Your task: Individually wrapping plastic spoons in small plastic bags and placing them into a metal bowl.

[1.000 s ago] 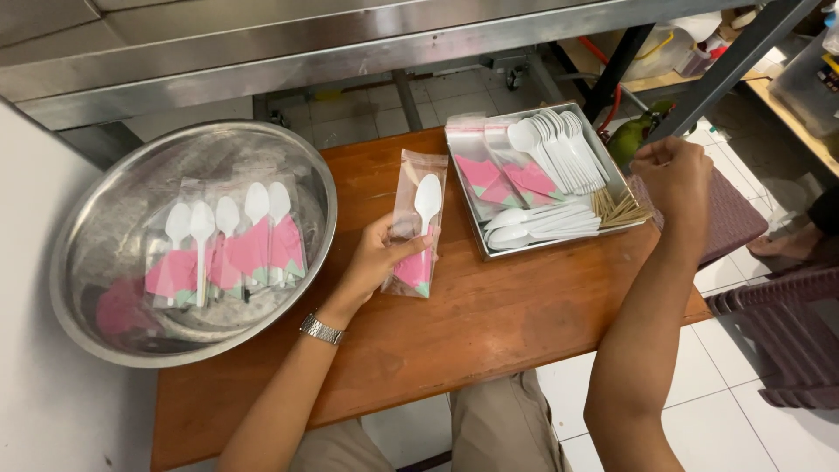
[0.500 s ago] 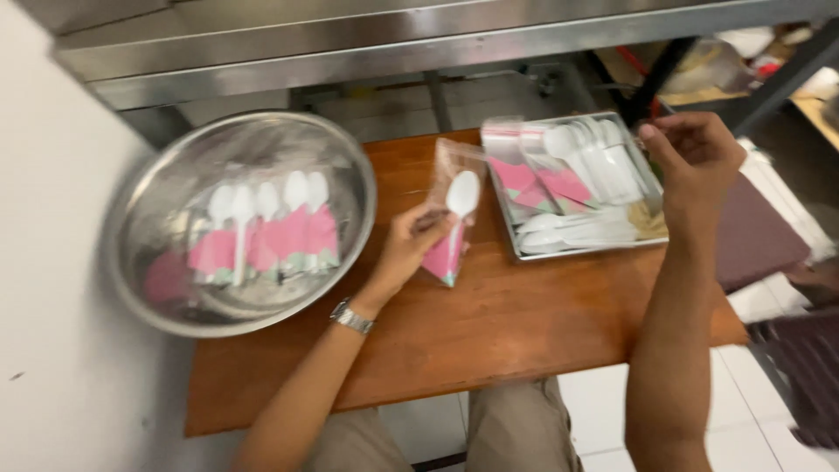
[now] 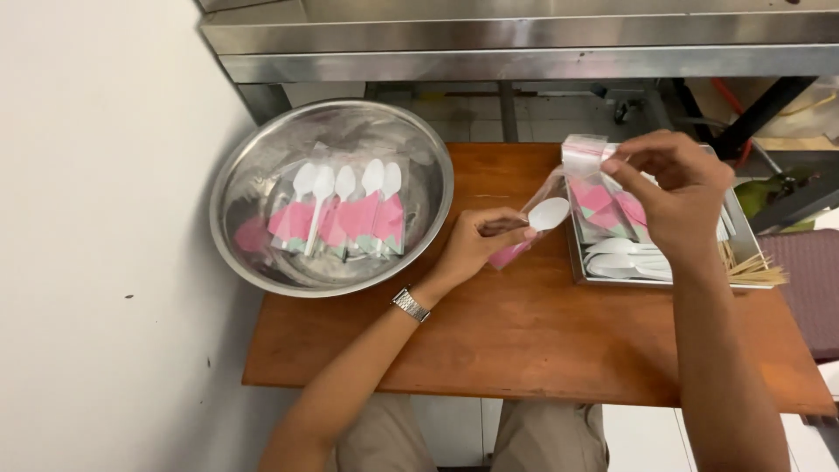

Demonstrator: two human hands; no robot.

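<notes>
My left hand (image 3: 476,245) holds a clear plastic packet (image 3: 527,229) with a white plastic spoon and a pink napkin inside, low over the wooden table (image 3: 524,341). My right hand (image 3: 677,188) is raised over the metal tray (image 3: 664,281), fingertips pinching the upper edge of the clear packet near a stack of pink-and-clear packets (image 3: 590,179). White spoons (image 3: 625,260) lie in the tray. The big steel bowl (image 3: 253,166) at the left holds several finished spoon packets (image 3: 345,210).
A bundle of wooden toothpicks (image 3: 752,267) lies at the tray's right end. A steel counter edge (image 3: 524,52) runs along the back. A white wall is at the left. My knees show below the table's front edge.
My right hand has come from the tray's far right side leftward to the packet's top edge. The view has shifted, so the bowl and table sit more to the centre.
</notes>
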